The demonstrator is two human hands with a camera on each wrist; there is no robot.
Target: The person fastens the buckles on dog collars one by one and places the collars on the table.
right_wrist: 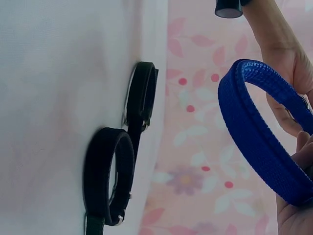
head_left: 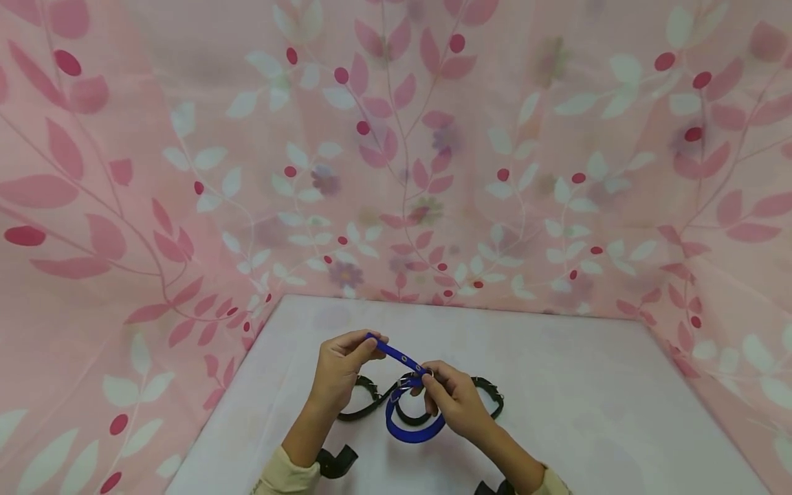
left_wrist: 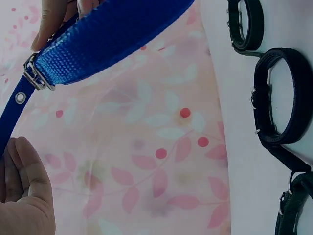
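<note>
A blue webbing collar [head_left: 416, 434] is held up above the white table, its loop hanging low and its strap end stretched up to the left. My left hand [head_left: 339, 364] pinches the tip of that strap between thumb and fingers. Near the metal buckle [left_wrist: 38, 73], my right hand [head_left: 456, 397] grips the collar. A metal eyelet [left_wrist: 20, 98] shows in the strap between the hands. The strap passes through the buckle in the left wrist view. In the right wrist view, the right hand partly hides the buckle end.
Behind and below the hands, black collars [left_wrist: 283, 95] with metal buckles lie looped in a row on the white table [head_left: 575, 392]. Pink floral cloth [head_left: 402, 137] walls the table at the back and sides. A black wrist camera [head_left: 337, 460] sits at the left wrist.
</note>
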